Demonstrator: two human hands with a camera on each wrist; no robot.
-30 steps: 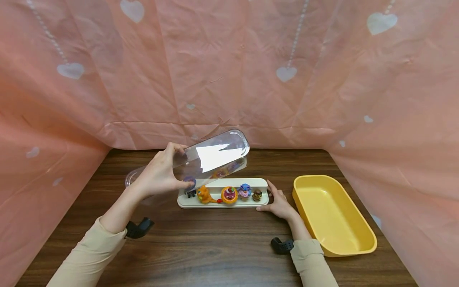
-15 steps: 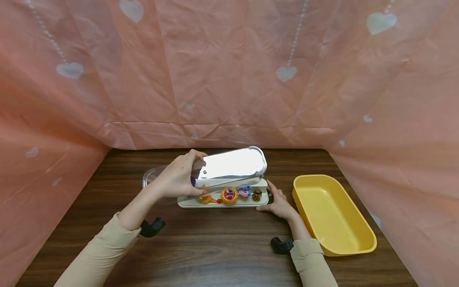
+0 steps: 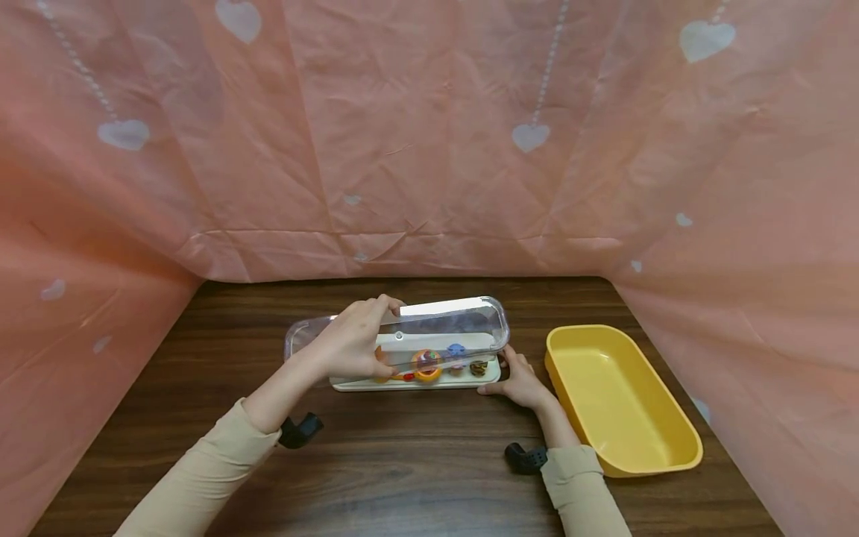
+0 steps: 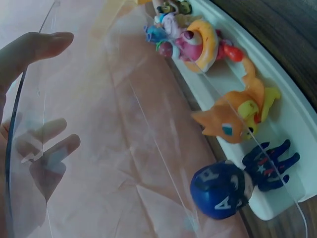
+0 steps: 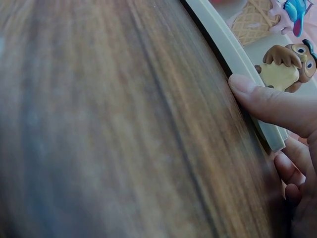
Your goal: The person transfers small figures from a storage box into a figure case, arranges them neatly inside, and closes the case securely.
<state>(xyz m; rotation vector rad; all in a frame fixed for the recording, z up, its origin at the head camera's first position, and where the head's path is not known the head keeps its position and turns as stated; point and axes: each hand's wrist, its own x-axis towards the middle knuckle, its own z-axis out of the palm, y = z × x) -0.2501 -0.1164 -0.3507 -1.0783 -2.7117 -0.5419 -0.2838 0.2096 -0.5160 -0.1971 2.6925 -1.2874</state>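
Note:
My left hand grips a long clear plastic cover, thumb on the near side and fingers on the far side. The cover hangs slightly tilted over a white display base. Several small figurines stand on the base: a blue-helmeted one, an orange dragon-like one, a pink one in an orange ring and a brown owl. My right hand holds the base's right end, the thumb against its front edge. In the head view, the left hand and cover hide the helmeted figurine.
A yellow plastic tub stands on the right of the dark wood table. Pink cloth with white hearts hangs behind and along both sides.
My left hand has moved right and down with the clear cover, which is now lower over the base and closer to level. The right hand stays at the base's end.

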